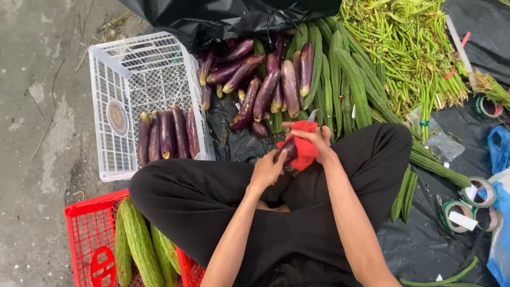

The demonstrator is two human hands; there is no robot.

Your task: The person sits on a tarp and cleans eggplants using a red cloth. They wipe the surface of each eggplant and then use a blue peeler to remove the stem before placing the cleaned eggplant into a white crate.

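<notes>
Head view: left hand [268,169] grips an eggplant [289,149]; right hand [313,139] clasps a red cloth [305,151] around it

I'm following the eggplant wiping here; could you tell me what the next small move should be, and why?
Probably keep rubbing the red cloth in the right hand along the eggplant that the left hand steadies, then lay it in the white crate, where five eggplants already lie in a row.
</notes>
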